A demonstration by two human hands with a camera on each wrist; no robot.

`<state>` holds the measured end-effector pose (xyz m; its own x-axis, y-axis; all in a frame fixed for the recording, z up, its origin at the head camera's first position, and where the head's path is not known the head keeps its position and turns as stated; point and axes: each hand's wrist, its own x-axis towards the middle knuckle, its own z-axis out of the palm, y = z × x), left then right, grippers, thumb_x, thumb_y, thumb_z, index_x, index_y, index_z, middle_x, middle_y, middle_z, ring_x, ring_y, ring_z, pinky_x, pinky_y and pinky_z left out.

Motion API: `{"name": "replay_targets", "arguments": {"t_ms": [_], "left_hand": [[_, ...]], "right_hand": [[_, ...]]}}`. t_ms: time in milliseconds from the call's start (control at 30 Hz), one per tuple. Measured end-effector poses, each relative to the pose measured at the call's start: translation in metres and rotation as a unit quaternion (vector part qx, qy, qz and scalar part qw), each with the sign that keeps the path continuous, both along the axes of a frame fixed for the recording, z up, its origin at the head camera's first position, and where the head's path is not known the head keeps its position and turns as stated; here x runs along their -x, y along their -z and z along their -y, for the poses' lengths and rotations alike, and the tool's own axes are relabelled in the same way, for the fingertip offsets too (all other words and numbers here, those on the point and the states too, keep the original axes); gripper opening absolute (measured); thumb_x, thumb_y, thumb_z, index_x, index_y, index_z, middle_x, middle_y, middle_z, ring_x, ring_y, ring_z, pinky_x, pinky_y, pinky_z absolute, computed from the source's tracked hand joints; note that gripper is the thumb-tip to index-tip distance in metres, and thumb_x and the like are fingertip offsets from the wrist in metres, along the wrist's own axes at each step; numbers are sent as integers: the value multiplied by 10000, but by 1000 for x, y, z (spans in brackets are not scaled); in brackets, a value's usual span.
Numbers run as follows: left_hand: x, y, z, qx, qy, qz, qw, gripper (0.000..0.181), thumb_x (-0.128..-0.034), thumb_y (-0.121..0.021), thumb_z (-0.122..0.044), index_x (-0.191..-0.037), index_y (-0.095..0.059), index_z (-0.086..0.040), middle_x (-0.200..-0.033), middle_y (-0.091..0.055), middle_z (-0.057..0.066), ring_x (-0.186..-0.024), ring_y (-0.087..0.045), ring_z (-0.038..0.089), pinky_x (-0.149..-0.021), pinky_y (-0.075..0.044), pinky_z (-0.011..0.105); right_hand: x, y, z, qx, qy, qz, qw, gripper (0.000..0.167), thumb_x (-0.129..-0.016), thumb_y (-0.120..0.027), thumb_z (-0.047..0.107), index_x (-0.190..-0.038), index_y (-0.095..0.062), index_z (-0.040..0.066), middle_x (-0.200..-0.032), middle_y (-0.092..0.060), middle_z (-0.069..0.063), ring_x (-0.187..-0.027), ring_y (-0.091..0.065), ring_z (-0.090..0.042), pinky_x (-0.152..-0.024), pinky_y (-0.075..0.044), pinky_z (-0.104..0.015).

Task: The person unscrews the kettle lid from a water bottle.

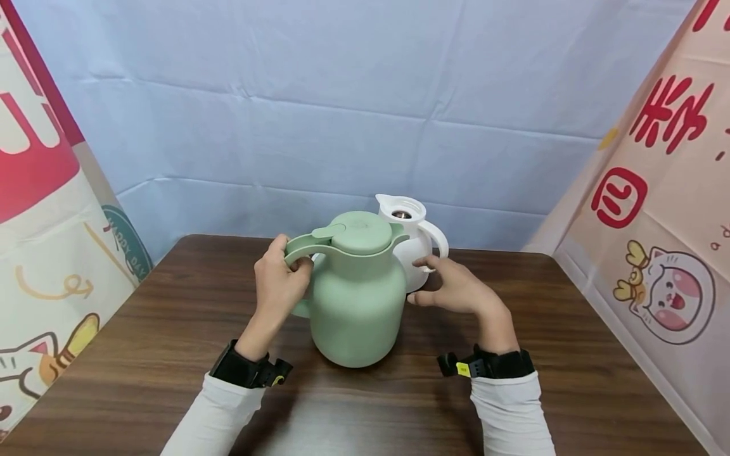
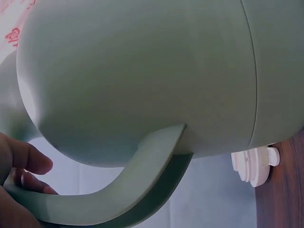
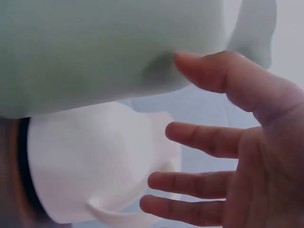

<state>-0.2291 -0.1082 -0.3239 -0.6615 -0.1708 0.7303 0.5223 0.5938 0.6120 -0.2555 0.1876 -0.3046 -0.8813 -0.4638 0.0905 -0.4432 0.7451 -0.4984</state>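
A pale green thermos jug (image 1: pixel 356 304) with a lid (image 1: pixel 362 233) is upright at the middle of the table. My left hand (image 1: pixel 277 275) grips the top of its handle (image 2: pixel 142 175), fingers and thumb curled round it. To the right of the jug, my right hand (image 1: pixel 456 286) has its fingers spread and holds nothing. In the right wrist view its thumb (image 3: pixel 204 71) lies by the green jug's side; I cannot tell whether it touches. A white thermos jug (image 1: pixel 419 244) stands behind, partly hidden, its top uncovered.
A white stopper-like piece (image 2: pixel 254 166) lies on the table beyond the green jug, in the left wrist view. The brown wooden table (image 1: pixel 188 329) ends at a pale blue cloth backdrop (image 1: pixel 342 95). Printed cloths (image 1: pixel 650 253) hang at both sides.
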Motion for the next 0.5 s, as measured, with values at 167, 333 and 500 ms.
{"name": "replay_targets", "arguments": {"t_ms": [167, 333, 500], "left_hand": [[1, 0, 1, -150, 47, 88, 9998, 249, -770, -569, 35, -678, -375, -92, -527, -228, -9, -409, -216, 137, -423, -260, 293], [3, 2, 3, -431, 239, 190, 9986, 305, -771, -576, 39, -638, -342, -102, -512, -203, -7, -433, -147, 107, -430, -233, 276], [4, 5, 3, -589, 395, 268, 9971, 322, -770, -568, 47, -627, -323, -104, -518, -187, -5, -465, -113, 104, -447, -208, 270]], "right_hand": [[-2, -19, 3, 219, -64, -214, 9995, 653, -764, -755, 322, -1287, -489, 34, -1171, -558, -131, -1060, -535, -277, -844, -434, -437], [-6, -36, 7, 517, -143, -498, 9973, 662, -759, -755, 369, -1299, -486, 96, -1074, -562, -79, -932, -554, -210, -753, -450, -388], [-12, -49, 15, 675, -87, -834, 9942, 655, -764, -722, 434, -1307, -491, 147, -1231, -513, -67, -1069, -485, -234, -826, -401, -446]]}}
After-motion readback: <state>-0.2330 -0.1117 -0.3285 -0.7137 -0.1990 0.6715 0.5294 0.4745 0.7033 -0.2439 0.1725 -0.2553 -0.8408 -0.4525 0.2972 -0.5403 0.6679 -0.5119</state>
